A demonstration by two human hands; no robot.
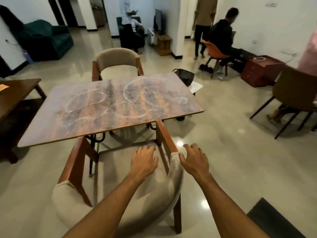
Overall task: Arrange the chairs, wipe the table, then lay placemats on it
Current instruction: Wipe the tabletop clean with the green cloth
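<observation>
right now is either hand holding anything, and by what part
Left hand holds nothing, fingers loose above the seat of the near chair. Right hand has its thumb at the padded backrest end; whether it grips cannot be told.

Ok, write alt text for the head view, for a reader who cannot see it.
A left hand and right hand reach over the back of a beige chair set partly under a wooden table marked with whitish rings. A matching chair stands at the far side.

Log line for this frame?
stage: arranging chairs | left hand: over near chair seat | right hand: at its backrest end | table: streaked, no placemats
</observation>
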